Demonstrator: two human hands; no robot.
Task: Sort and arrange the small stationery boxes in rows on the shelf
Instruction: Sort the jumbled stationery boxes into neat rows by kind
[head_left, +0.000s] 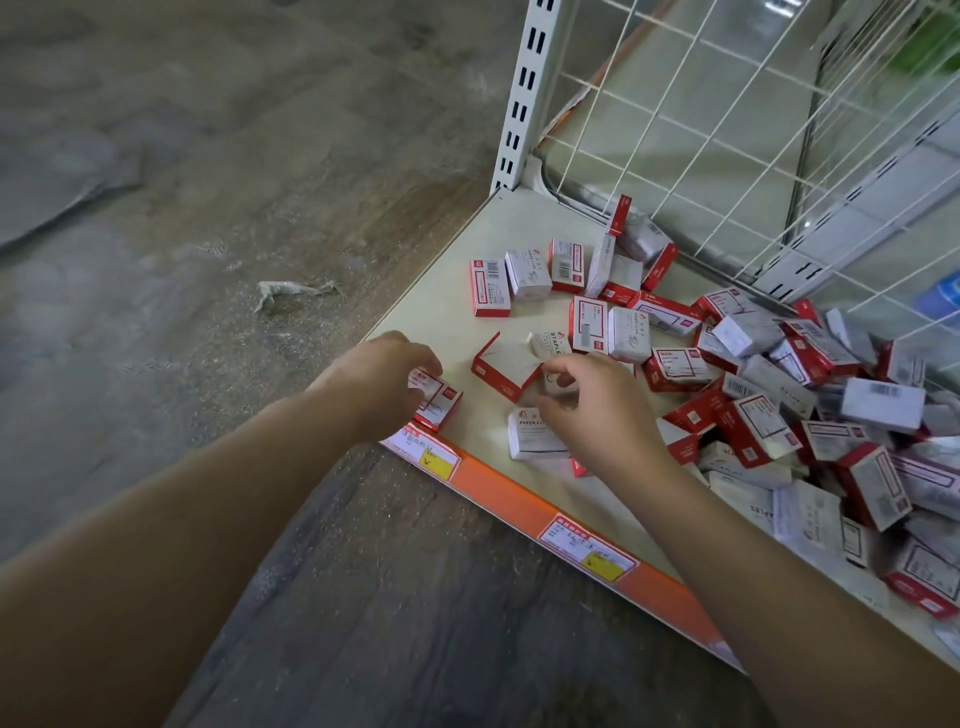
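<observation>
- The sorting looks barely begun: a short row of three boxes (524, 278) stands near the back-left corner of the shelf (447, 306), roughly lined up and not quite even
- Most of the work seems left, since a large heap of boxes (810, 415) lies jumbled over the shelf's right half, tilted and overlapping against the wire mesh back (727, 130)
- The left hand (379, 384) has its fingers curled over a red-and-white box (439, 402) at the shelf's front-left corner, just behind the orange price strip (519, 499); it appears to grip the box, though the fingertips are partly hidden
- The right hand (597, 410) hovers with loosely bent fingers over a white paper-clip box (530, 434); whether the thumb and forefinger pinch something small cannot be told
- An opened red box (501, 371) lies between the hands, its flap up and its inside showing
- The boxes are small cardboard cartons, red on the sides and white or grey on the faces, some printed "STAPLES" or "PAPER CLIPS", several carrying barcodes
- A crumpled scrap (291, 291) lies on the floor (208, 182)
</observation>
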